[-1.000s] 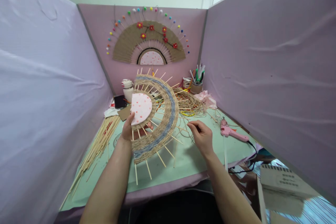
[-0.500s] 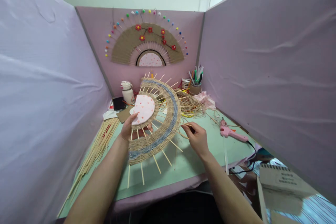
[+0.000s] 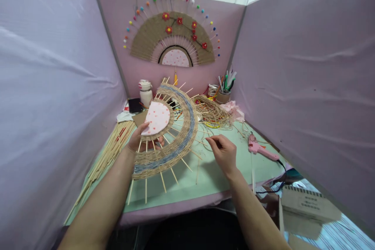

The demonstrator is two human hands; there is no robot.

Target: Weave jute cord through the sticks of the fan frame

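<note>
A half-round woven fan point(image 3: 187, 133) of tan twine with a blue band and thin wooden sticks is held tilted above the table. My left hand point(image 3: 144, 139) grips it at the white, pink-spotted half-disc point(image 3: 158, 118), thumb on the front and fingers behind among the sticks. To the right of the fan's outer edge, my right hand point(image 3: 223, 152) is closed in a pinch, apart from the stick ends. A thin strand of twine point(image 3: 208, 147) shows by its fingertips; the pinch itself is too small to see clearly.
On the green tabletop point(image 3: 181, 197) lie a bundle of sticks point(image 3: 101, 164) at left, a heap of twine point(image 3: 215, 111) behind and a pink glue gun point(image 3: 262, 148) at right. A white bottle point(image 3: 145, 93) and a tool pot point(image 3: 224, 95) stand at the back. A finished fan point(image 3: 172, 39) hangs behind.
My right hand has moved away from the fan's edge, slightly to the right. The held fan has shifted left and tilted a little. The camera view has dipped downward.
</note>
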